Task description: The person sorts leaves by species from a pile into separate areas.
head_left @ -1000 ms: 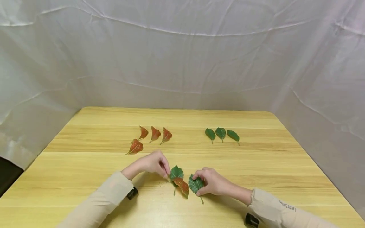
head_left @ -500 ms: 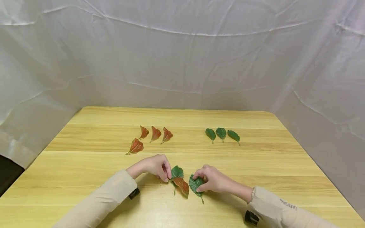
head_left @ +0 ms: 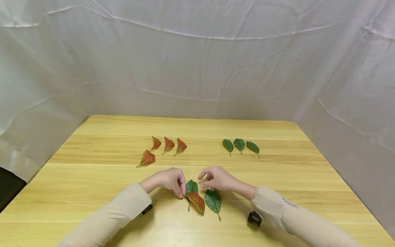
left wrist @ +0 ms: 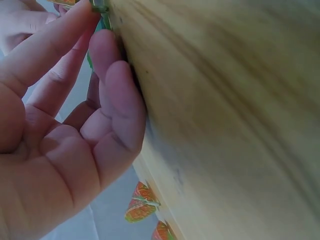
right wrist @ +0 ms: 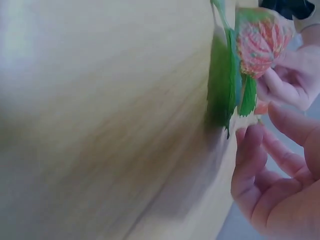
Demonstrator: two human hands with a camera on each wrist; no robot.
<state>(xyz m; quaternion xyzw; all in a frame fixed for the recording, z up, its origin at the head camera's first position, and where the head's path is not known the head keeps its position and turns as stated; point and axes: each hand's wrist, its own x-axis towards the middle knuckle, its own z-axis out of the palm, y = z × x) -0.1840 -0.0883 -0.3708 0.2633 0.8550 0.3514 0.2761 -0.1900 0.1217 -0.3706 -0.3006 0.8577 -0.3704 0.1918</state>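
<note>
My left hand pinches the stem end of a red leaf, which lies across a green leaf with a toothed edge. In the left wrist view the thumb and a fingertip meet on that stem. My right hand hovers just beyond a second green leaf, its fingers loosely bent and holding nothing. That second leaf lies on the table to the right of the overlapping pair, stem toward me. The right wrist view has the red leaf and green leaf beside the fingertips.
Farther back on the wooden table, three red leaves form a row, with another red leaf in front at the left. Three green leaves stand in a row at the back right. A pale curtain surrounds the table.
My right hand has let go of the second green leaf and shifted away from me and left. The left hand first lowered slightly and has since stayed at the red leaf's stem.
</note>
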